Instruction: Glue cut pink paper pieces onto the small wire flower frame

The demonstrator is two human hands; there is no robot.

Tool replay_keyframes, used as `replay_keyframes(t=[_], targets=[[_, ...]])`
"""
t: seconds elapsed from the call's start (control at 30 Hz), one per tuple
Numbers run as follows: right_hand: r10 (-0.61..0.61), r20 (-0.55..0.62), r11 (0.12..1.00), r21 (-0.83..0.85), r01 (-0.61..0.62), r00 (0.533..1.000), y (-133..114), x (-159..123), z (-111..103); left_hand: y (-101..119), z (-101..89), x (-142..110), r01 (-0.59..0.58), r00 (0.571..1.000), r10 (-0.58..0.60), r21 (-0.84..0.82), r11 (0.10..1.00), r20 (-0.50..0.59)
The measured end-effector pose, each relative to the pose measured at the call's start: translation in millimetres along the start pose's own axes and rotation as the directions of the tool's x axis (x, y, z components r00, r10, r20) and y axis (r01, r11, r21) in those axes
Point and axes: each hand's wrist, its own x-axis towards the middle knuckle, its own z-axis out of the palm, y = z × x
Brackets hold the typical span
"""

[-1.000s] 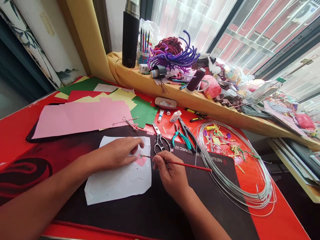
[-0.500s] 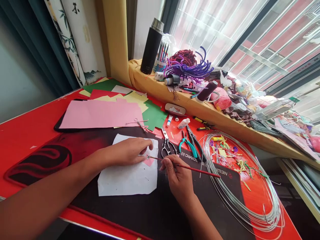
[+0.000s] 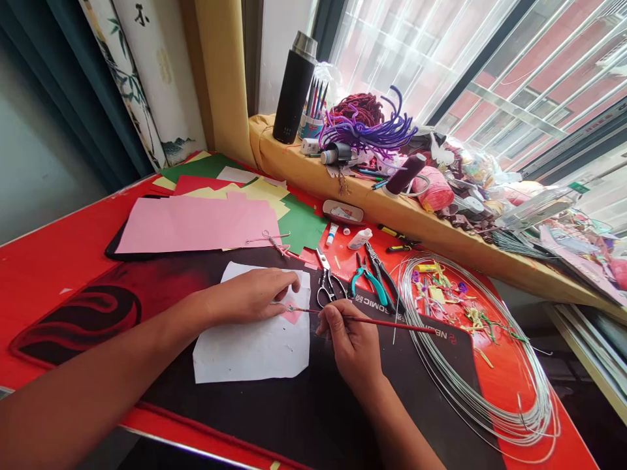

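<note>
Two hands work over one sheet of white paper, your landmark here. Your right hand pinches a red-handled paintbrush between thumb and fingers, its long axis lying nearly level across the sheet's right edge. The bristle end points left onto a small pink paper piece on the sheet, and the handle end runs off to the right. Your left hand rests palm down on the sheet, fingers loosely curved beside the pink piece, gripping nothing. Both forearms come in from below.

Just right of the sheet lie steel scissors, then teal-handled pliers, and further right a coil of wire. Beyond the sheet lies pink card. Farthest off, on the padded windowsill, stand a black thermos and purple pipe cleaners.
</note>
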Motion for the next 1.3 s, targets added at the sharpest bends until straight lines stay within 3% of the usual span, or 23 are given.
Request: replay_keyframes(t=[0.27, 0.7, 1.1, 1.3], targets=[[-0.041, 0.013, 0.999, -0.025, 0.042, 0.999, 0.8, -0.2, 1.8, -5.6, 3.7, 4.2, 0.025, 0.999, -0.028, -0.061, 0.998, -0.041], [-0.071, 0.025, 0.997, -0.027, 0.072, 0.997, -2.0, 1.1, 0.9, -13.1, 13.4, 10.4, 0.038, 0.997, -0.037, 0.006, 0.999, -0.068], [-0.017, 0.071, 1.0, 0.014, 0.016, 0.997, -5.8, -1.2, 2.3, -14.4, 14.1, 11.3, 0.04, 0.996, -0.041, -0.017, 0.999, -0.081], [-0.027, 0.017, 1.0, 0.001, 0.027, 0.999, -4.4, -0.5, 3.7, -15.9, 15.8, 10.2, 0.04, 0.996, -0.041, -0.01, 0.999, -0.08]])
